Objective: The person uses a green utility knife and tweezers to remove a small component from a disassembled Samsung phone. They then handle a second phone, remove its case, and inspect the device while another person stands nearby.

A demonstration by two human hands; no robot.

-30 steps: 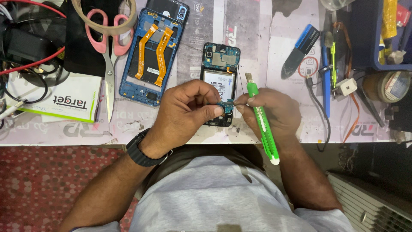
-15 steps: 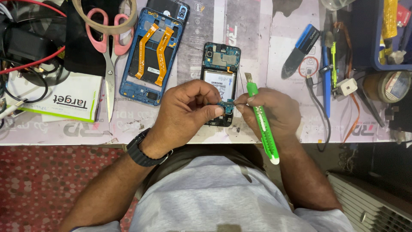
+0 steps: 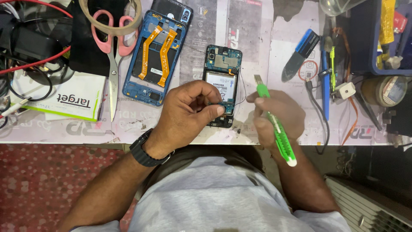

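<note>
Left grip [image 3: 193,109] pinches my opened phone's [image 3: 223,81] lower board near the desk's [image 3: 266,38] front edge; right grip [image 3: 277,116] clenches a green cutter [image 3: 274,124].

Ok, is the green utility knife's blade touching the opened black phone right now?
Apart. The head view shows the green utility knife blade raised right of the opened black phone, bare table between them.

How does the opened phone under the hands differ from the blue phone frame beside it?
The opened phone carries a battery and circuit board; the blue phone frame shows only two orange ribbon cables. The left hand pinches the phone's lower end; the frame lies untouched. Both lie open-side up.
</note>
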